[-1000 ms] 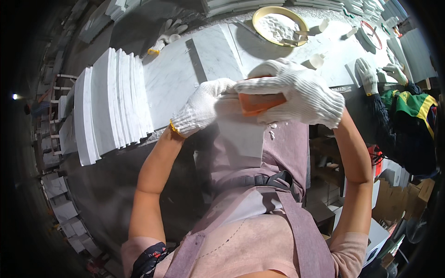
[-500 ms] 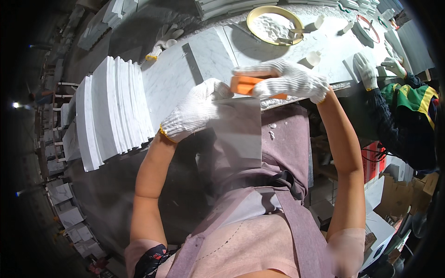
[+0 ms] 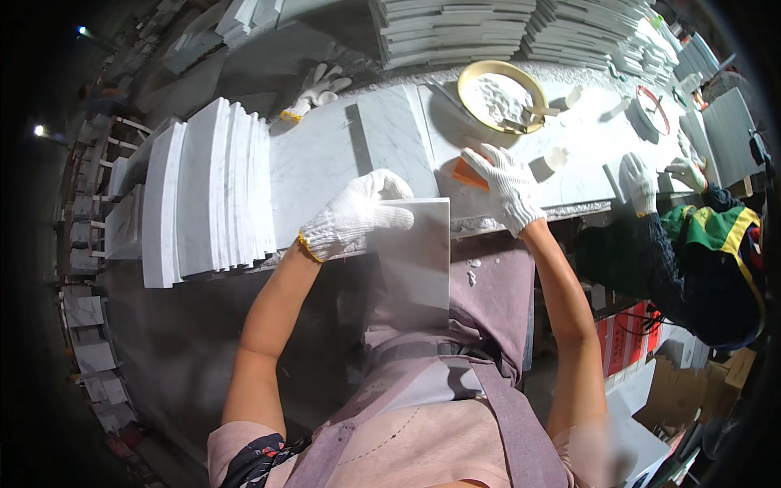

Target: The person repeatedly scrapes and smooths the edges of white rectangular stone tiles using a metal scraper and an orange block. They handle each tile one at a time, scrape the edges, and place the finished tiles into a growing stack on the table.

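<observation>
My left hand (image 3: 358,215), in a white knit glove, pinches the upper left edge of a flat grey-white stone tile (image 3: 416,268). The tile hangs upright past the bench edge, in front of my apron. Over the bench to the right, my gloved right hand (image 3: 511,191) has its thumb and fingers around an orange block (image 3: 469,173), partly covered by them. A marbled slab (image 3: 394,142) lies flat on the bench beyond my left hand. Close to my right hand stands a small translucent bottle (image 3: 556,158).
Upright tiles (image 3: 203,195) stand in a row at left. A yellow bowl (image 3: 467,102) holds white powder and scrapers. A loose glove (image 3: 317,88) lies at the back left, with tile stacks (image 3: 451,32) behind. A co-worker's gloved hands (image 3: 639,183) are at right, near a red-rimmed dish (image 3: 665,122).
My right hand has moved away from the tile's top edge, out over the bench with the orange block. My left hand still holds the tile, now lower in view. The view has shifted.
</observation>
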`<state>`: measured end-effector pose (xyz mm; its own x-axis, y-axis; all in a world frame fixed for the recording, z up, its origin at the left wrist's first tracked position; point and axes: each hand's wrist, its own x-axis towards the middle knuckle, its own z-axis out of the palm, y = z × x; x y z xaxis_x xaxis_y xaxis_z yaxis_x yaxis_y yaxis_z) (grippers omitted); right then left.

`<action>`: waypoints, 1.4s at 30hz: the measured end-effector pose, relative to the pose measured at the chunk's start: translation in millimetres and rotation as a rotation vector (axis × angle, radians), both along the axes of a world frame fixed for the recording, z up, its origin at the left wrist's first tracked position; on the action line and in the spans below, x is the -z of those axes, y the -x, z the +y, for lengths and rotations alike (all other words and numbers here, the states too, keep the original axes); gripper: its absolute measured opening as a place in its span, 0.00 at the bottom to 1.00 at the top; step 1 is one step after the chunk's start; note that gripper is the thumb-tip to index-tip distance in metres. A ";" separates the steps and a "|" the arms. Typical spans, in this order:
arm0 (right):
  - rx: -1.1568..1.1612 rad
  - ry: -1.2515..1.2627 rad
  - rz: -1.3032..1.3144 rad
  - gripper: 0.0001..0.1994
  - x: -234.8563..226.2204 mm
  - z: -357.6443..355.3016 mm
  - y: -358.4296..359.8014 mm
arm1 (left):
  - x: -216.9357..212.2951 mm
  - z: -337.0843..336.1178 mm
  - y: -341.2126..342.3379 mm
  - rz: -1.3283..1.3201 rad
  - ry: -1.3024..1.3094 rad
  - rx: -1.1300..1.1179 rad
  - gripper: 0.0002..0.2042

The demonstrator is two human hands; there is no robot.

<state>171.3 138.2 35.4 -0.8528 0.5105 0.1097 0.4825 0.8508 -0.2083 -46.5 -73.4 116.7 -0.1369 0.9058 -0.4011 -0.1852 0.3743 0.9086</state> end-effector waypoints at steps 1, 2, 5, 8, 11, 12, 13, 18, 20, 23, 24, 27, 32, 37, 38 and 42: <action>0.027 -0.059 -0.045 0.35 4.8 -0.6 -1.9 | 0.7 -2.0 1.6 -0.015 0.004 -0.019 0.16; 0.022 -0.096 0.064 0.35 7.2 -0.2 -4.0 | 1.7 -3.9 3.3 -0.054 0.003 -0.034 0.16; 0.084 -0.140 0.328 0.31 6.7 -7.4 -16.5 | 7.4 -4.6 8.9 -0.021 -0.033 -0.047 0.17; 0.098 0.076 0.659 0.27 7.6 -31.3 -32.6 | 13.9 3.2 11.9 -0.030 -0.020 -0.032 0.18; 0.145 1.095 0.783 0.31 18.8 -91.0 -47.4 | 14.8 4.8 8.9 0.098 0.007 -0.004 0.19; 0.178 1.269 0.655 0.36 23.5 -105.9 -49.1 | 14.5 3.1 6.5 0.074 -0.015 -0.017 0.19; 0.118 1.414 0.597 0.36 28.3 -122.5 -51.2 | 14.4 1.0 3.5 0.038 -0.025 -0.033 0.20; 0.264 1.584 0.456 0.14 49.2 -179.3 -44.8 | 23.3 -16.8 -7.1 -0.072 -0.257 -0.254 0.18; 0.297 1.527 0.493 0.12 52.4 -183.7 -42.3 | 32.8 -25.6 -13.3 -0.048 -0.425 -0.449 0.20; 0.253 1.338 0.606 0.14 51.1 -183.0 -37.0 | 47.7 -53.6 -33.7 0.129 -0.437 -0.549 0.22; 0.188 1.275 0.711 0.17 49.2 -182.7 -33.6 | 52.1 -66.3 -44.0 0.224 -0.433 -0.465 0.25; 0.133 1.334 0.909 0.16 34.6 -178.4 -24.0 | 61.4 -108.2 -79.0 0.063 -0.081 -0.361 0.25; 0.215 1.744 1.038 0.08 -9.1 -170.9 -0.9 | 62.6 -150.0 -97.4 0.022 0.047 -0.314 0.35; 0.013 1.842 0.916 0.15 -56.0 -179.8 26.7 | 46.3 -174.9 -86.1 0.117 -0.134 -0.568 0.20; 0.022 1.845 0.842 0.16 -66.2 -182.3 27.7 | 40.5 -181.5 -84.6 0.002 -0.168 -0.622 0.20; 0.063 1.890 0.628 0.09 -93.8 -198.6 35.5 | 5.8 -207.8 -72.7 -0.053 -0.274 -0.742 0.24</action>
<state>135.7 -60.5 129.2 -0.8964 0.3397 -0.2848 0.0118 -0.6241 -0.7813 26.2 -281.3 110.9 -0.7305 0.6529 -0.2001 -0.3441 -0.0989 0.9337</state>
